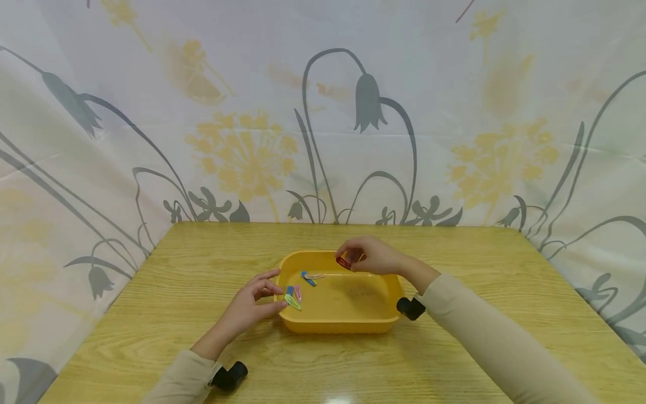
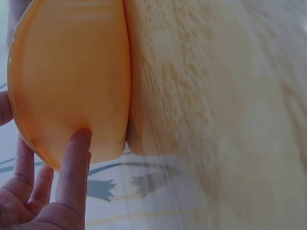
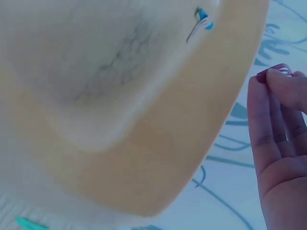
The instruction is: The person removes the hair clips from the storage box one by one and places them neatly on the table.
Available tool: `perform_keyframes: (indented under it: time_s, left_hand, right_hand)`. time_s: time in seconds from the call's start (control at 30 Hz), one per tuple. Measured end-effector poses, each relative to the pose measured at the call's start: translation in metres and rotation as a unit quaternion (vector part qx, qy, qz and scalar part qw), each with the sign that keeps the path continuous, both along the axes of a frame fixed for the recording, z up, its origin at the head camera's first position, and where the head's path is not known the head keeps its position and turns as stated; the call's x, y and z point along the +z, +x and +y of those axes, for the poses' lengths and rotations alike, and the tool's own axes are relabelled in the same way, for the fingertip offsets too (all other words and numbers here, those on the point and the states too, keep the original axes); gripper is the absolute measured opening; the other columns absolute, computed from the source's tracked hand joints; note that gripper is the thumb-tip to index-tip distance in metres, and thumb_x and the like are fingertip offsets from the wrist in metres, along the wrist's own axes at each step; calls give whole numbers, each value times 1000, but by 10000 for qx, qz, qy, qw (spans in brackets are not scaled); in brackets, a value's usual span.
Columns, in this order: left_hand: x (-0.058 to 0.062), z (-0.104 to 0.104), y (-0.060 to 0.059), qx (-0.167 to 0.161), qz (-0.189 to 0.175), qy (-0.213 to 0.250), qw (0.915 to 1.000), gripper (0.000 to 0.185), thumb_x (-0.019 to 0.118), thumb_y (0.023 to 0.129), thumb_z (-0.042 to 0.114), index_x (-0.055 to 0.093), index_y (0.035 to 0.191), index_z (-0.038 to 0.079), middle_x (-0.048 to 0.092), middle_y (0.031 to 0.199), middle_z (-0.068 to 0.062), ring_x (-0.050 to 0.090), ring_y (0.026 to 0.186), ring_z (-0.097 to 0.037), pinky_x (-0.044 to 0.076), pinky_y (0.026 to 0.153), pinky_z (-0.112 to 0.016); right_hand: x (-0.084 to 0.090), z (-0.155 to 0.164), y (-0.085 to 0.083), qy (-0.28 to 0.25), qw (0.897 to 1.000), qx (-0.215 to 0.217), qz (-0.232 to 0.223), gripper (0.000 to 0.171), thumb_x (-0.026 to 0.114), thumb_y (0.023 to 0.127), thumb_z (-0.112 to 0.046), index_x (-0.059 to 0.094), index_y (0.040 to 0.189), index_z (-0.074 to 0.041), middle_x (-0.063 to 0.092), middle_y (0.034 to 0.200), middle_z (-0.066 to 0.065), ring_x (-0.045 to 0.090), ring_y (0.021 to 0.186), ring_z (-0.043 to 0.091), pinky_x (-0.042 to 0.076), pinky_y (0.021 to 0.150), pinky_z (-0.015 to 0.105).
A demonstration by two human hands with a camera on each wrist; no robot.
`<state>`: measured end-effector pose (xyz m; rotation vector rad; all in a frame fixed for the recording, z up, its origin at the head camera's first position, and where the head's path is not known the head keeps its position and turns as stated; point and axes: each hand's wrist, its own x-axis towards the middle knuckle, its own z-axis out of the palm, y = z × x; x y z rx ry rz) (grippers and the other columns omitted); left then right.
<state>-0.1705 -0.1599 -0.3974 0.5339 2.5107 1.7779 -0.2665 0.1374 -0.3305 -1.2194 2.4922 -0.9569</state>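
wooden table [image 1: 454,348] sitting before a floral curtain [image 1: 151,112]; left hand [image 1: 250,306] touching the yellow tray [image 1: 338,324] with relaxed fingers, right hand [image 1: 370,256] pinching a red clip [image 1: 344,262].

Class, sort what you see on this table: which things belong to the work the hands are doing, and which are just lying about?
In the work:
- red clip, pinched by the right hand
- yellow tray, touched by the left hand
- blue clip in the tray
- clips on the tray's left rim

Just about:
- wooden table
- flowered backdrop cloth
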Motion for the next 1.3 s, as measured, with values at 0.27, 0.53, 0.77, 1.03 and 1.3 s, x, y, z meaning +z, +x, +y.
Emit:
perform_keyframes:
  time_s: [0.27,0.53,0.77,1.03,1.3]
  left_hand:
    - [2,1,2,46,-5,-81,10000,24,73,82,15,63,97,-1,38,142,-13,50,114,-34,39,97,-49]
    - [1,0,1,13,60,-107,9999,23,72,82,15,63,97,-1,38,143,-13,48,117,-33,38,99,-48]
    - [2,1,1,53,65,-152,9998,21,72,82,14,64,96,0,39,142,-13,48,117,-33,39,98,-46]
    - [2,1,1,80,58,-173,9998,21,72,82,13,64,95,0,39,142,-13,48,118,-33,39,98,-46]
    - [1,1,1,75,70,-150,9998,21,72,82,12,63,96,-1,39,142,-14,47,118,-33,39,98,-46]
  right_hand:
    - [3,22,4,-129,9998,-122,26,32,60,83,9,61,115,2,62,91,3,59,82,16,52,76,29]
    - [4,40,7,-118,9988,-446,-154,33,60,84,8,60,117,2,62,90,2,59,82,16,52,76,28]
    - [2,55,9,-238,9980,-560,-146,33,60,84,7,59,117,3,61,90,4,59,82,18,52,76,28]
    - [0,71,13,-291,9956,-878,-181,33,61,84,7,59,117,3,60,90,6,59,82,20,52,75,29]
    - [-3,85,17,-447,9924,-1142,-115,31,63,84,5,60,114,1,60,88,6,59,79,20,53,71,27]
